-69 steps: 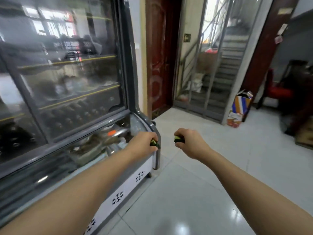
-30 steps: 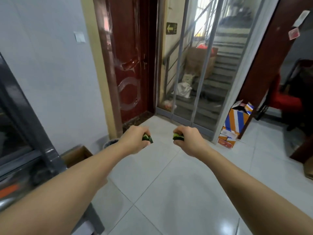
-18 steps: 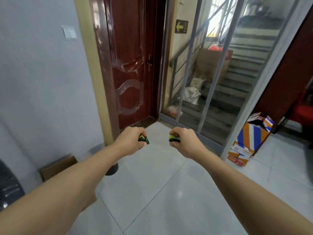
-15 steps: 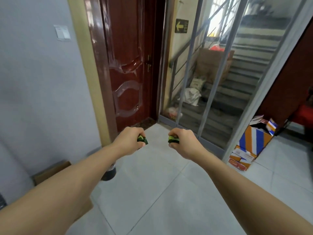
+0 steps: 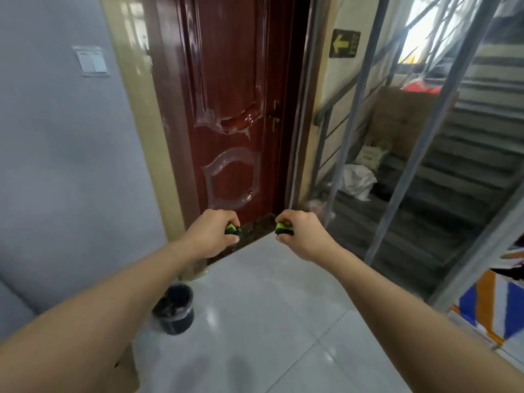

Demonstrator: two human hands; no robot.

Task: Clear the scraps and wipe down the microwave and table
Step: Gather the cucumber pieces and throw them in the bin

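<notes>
Both arms reach forward at chest height over a tiled floor. My left hand (image 5: 211, 233) is closed around a green, dark-striped rind scrap (image 5: 233, 230) whose end sticks out past the fingers. My right hand (image 5: 300, 233) grips a second green rind scrap (image 5: 284, 228) the same way. The two hands are level and a short gap apart. A small black bin (image 5: 175, 308) with a dark liner stands on the floor below my left forearm, by the wall. No microwave or table shows in the head view.
A dark red door (image 5: 235, 109) stands straight ahead, with a grey wall (image 5: 65, 154) and light switch (image 5: 91, 62) to its left. Glass panels on the right front a staircase (image 5: 442, 177). A striped cardboard box (image 5: 493, 304) sits at the right edge; a brown box (image 5: 129, 370) lies under my left arm.
The view has swung away from the glass display cabinet and closed in on the door. The black bin has come into view below my left arm. Both hands keep gripping the scraps.
</notes>
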